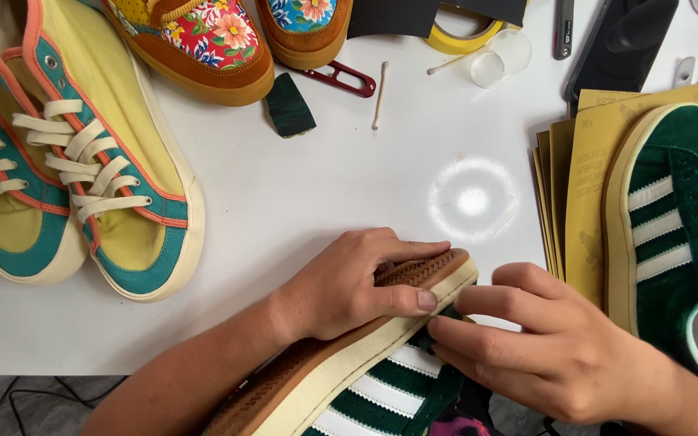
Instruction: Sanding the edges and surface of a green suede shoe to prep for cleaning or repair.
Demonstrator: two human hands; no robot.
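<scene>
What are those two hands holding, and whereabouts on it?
A green suede sneaker with white stripes, tipped on its side: left hand grips the toe's sole, right hand pinches its upper beside the cream rim.

Bright, even light falls from overhead onto the white table (300, 202). A round glare spot (472, 200) — a ringed hotspot — burns out the tabletop right of centre. Shadows are soft and short, tucked under the yellow shoes (115, 161) and beneath the hands. Colours read saturated and clean. Focus is sharp across the middle; the near lower edge, by the striped shoe (381, 387), is slightly soft. The wide lens bends things a little at the corners — no motion blur shows.
</scene>
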